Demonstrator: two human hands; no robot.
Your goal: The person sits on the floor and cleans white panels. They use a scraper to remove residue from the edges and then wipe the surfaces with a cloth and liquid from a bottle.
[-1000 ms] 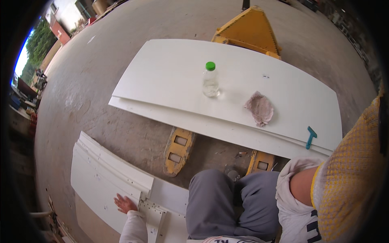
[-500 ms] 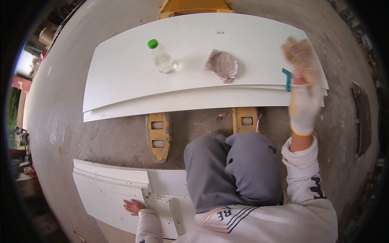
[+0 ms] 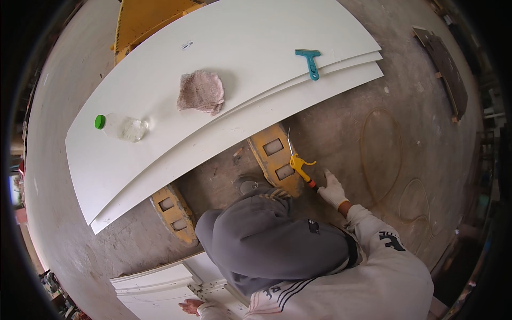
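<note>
At your far left, a clear bottle (image 3: 128, 128) with a green cap stands on the big white panel (image 3: 256, 50), some clear liquid inside it. That panel lies over another white sheet, whose near edge sticks out beneath it. Lower down, toward your left side, a second stack of white panels (image 3: 152, 285) sits near your legs. Beyond its far edge is one yellow fork (image 3: 174, 214), its tip reaching out from under the big panel.

Your bare left hand (image 3: 191, 306) rests on that lower stack, fingers loosely spread and nothing seen in them. Higher up, the crumpled pinkish cloth (image 3: 201, 92) lies on the big panel, between the bottle and the scraper. Your grey trousers (image 3: 266, 240) fill the lower middle, and the other yellow fork (image 3: 273, 148) shows past your shoe (image 3: 252, 184).

Just right of that fork is the yellow air gun (image 3: 301, 164), its thin metal nozzle pointing away from you; you can't tell from here whether it rests on anything. The teal scraper (image 3: 311, 66) lies near the big panel's right end, handle toward you. Your gloved right hand (image 3: 333, 191) is at the gun's dark hose end, one finger stretched out; whether the others close on it, you cannot tell.

Farther right, a thin hose (image 3: 401, 154) loops on the floor, and a dark board (image 3: 444, 74) lies beyond.
</note>
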